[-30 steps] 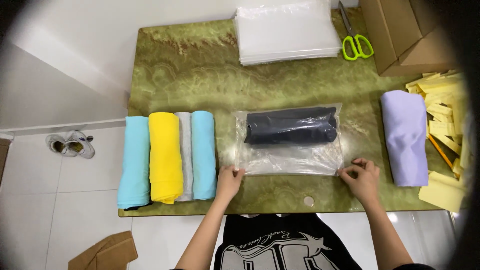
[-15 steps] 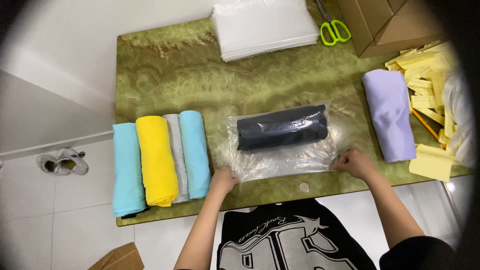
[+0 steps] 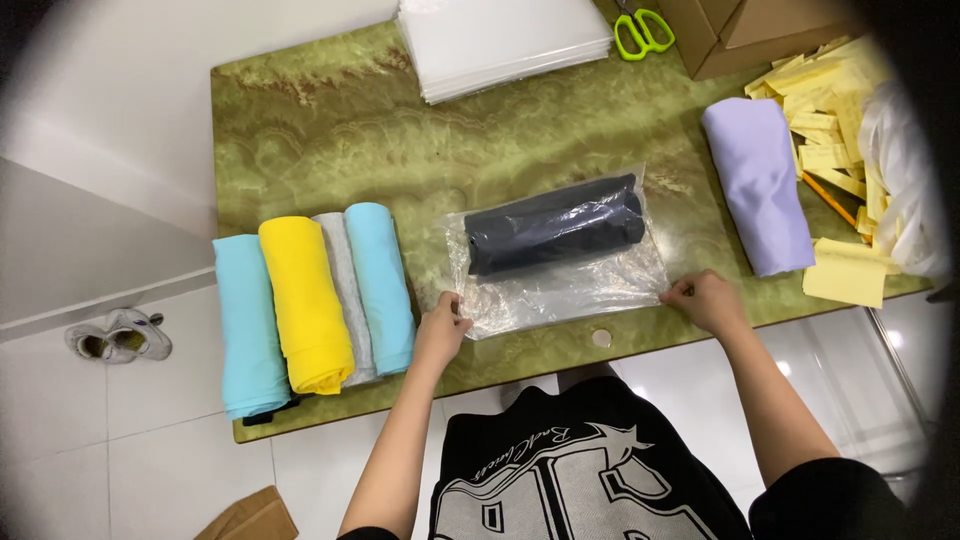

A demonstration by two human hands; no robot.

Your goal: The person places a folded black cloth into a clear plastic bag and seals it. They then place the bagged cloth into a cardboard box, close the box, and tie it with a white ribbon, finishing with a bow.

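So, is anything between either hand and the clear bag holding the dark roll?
Nothing visible. The left hand pinches the near left corner of the clear bag and the right hand holds its near right corner. The dark rolled cloth lies inside, farther back, on the green table.

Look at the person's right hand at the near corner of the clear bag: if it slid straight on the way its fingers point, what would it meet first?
The right hand points left along the clear plastic bag, so it would cross the empty flap toward the left hand; the dark rolled cloth probably lies beyond that line.
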